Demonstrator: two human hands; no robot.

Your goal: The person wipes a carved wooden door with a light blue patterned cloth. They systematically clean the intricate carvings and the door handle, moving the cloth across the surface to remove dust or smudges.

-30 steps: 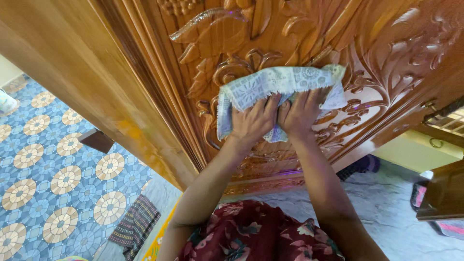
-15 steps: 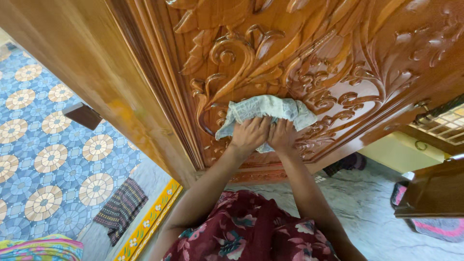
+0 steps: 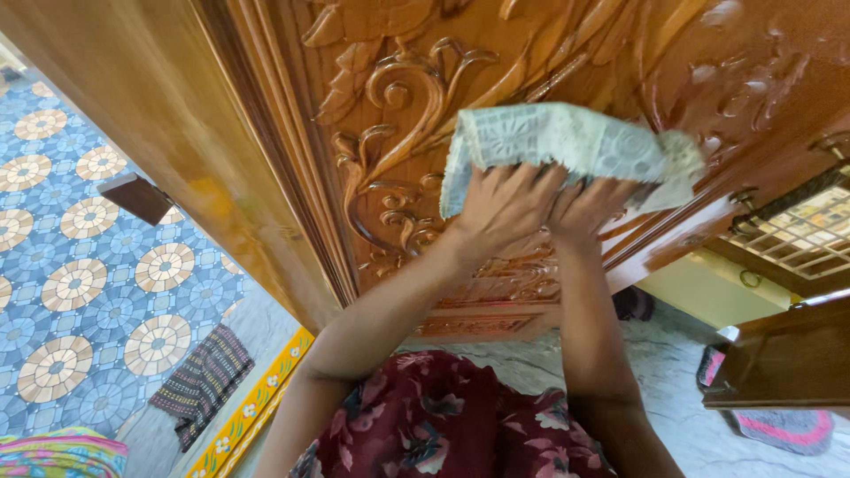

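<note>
Both hands side by side, left hand [image 3: 503, 205] beside right hand [image 3: 586, 210], pressed on cloth [image 3: 567, 142] against carved door [image 3: 416, 80]; tiled floor [image 3: 88, 265] left, mat [image 3: 199, 385] below.

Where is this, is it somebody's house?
Probably a home's doorway. Both hands, left hand and right hand, press a cloth on a carved wooden door. Outside lie patterned floor tiles and a small mat.
</note>
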